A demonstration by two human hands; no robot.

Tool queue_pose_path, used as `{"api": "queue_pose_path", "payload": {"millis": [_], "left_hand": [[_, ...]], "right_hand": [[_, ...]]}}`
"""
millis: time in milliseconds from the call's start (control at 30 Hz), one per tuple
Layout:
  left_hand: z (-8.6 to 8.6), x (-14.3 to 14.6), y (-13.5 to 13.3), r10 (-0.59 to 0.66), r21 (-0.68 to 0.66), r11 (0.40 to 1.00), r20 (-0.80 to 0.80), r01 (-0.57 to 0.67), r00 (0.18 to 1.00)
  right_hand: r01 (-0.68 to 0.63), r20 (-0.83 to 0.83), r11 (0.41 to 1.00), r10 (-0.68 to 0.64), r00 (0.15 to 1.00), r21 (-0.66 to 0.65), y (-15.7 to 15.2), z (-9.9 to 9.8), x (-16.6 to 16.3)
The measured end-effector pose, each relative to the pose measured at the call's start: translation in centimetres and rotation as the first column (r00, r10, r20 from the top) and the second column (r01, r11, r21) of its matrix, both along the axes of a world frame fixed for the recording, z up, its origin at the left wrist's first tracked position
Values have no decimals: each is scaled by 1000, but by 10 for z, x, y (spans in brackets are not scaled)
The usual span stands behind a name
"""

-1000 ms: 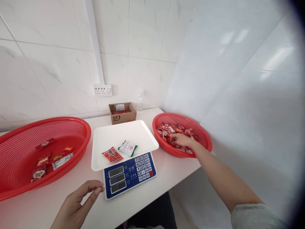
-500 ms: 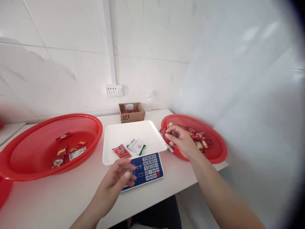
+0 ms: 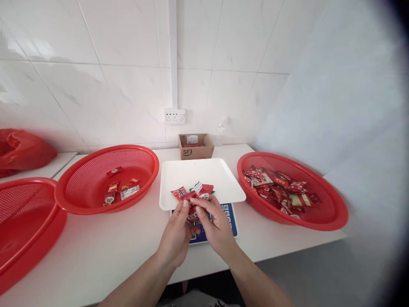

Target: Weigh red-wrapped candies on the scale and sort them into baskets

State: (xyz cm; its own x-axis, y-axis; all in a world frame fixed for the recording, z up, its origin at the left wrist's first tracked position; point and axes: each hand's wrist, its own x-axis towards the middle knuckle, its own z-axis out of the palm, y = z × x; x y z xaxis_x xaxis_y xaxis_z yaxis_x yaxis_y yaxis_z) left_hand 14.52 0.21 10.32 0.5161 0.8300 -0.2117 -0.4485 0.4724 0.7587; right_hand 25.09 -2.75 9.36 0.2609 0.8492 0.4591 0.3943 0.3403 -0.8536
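Observation:
My left hand (image 3: 179, 230) and my right hand (image 3: 215, 224) meet in front of the white scale tray (image 3: 204, 170). Both are closed on small red snack packets (image 3: 192, 214), and the fingers partly hide them. Behind the fingertips, a red packet with dark lettering (image 3: 179, 192) lies on the tray. Beside it is a white and green packet (image 3: 198, 186), largely covered by a red one. The scale's blue keypad (image 3: 231, 217) shows beneath my hands.
To the right stands a red basket (image 3: 338, 219) with many red packets. A red basket (image 3: 60, 198) on the left holds several packets, with another red basket (image 3: 35, 256) nearer me. Behind the tray are a cardboard box (image 3: 198, 152) and a clear bottle (image 3: 220, 133). A red bag (image 3: 28, 149) lies far left.
My right hand has come left from the right basket, carrying red packets to the scale. My left hand has closed on them too. The view has shifted, showing more on the left.

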Motion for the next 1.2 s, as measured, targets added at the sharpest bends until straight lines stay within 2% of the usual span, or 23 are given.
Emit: {"api": "queue_pose_path", "payload": {"millis": [133, 300, 400, 500, 567, 667, 733, 800, 867, 933, 1000, 1067, 1133, 1200], "left_hand": [[-1, -8, 4, 84, 24, 996, -20, -83, 996], [3, -26, 10, 146, 73, 988, -143, -136, 979], [3, -34, 11, 151, 110, 985, -207, -130, 967], [3, -38, 11, 119, 142, 986, -265, -84, 957], [3, -40, 10, 81, 169, 985, -310, -29, 947], [5, -41, 11, 46, 266, 962, -383, 62, 923], [6, -40, 10, 53, 369, 921, -433, 123, 900], [7, -38, 9, 71, 465, 867, -477, 182, 876], [6, -35, 7, 77, 531, 812, -507, 241, 858], [4, -33, 5, 62, 558, 774, -535, 298, 842], [1, -32, 3, 32, 547, 768, -552, 333, 833], [-2, -31, 1, 2, 512, 790, -553, 337, 833], [-4, -31, 0, -15, 478, 819, -534, 316, 845], [-6, -32, 0, 9, 463, 843, -521, 274, 853]], "right_hand": [[139, 68, 990, -140, 988, 26, 7, 4, 24], [239, 325, 969, -208, 922, -57, 30, 8, 68], [277, 420, 949, -192, 887, -152, 45, 4, 85], [238, 501, 945, -96, 860, -226, 55, -3, 91], [234, 565, 951, -82, 821, -201, 57, -6, 90], [293, 583, 955, -211, 785, -49, 51, -2, 81], [249, 496, 968, -208, 843, -17, 40, 8, 71], [63, 368, 989, -11, 930, -132, 25, 21, 60], [-187, 227, 938, 258, 939, -293, 10, 34, 50], [-332, 137, 866, 406, 904, -374, -2, 43, 42], [-358, 105, 841, 432, 896, -406, -8, 46, 39], [-347, 94, 839, 420, 903, -419, -10, 43, 39], [-329, 84, 852, 393, 915, -406, -7, 38, 41], [-273, 69, 889, 319, 945, -367, 0, 32, 44]]}}
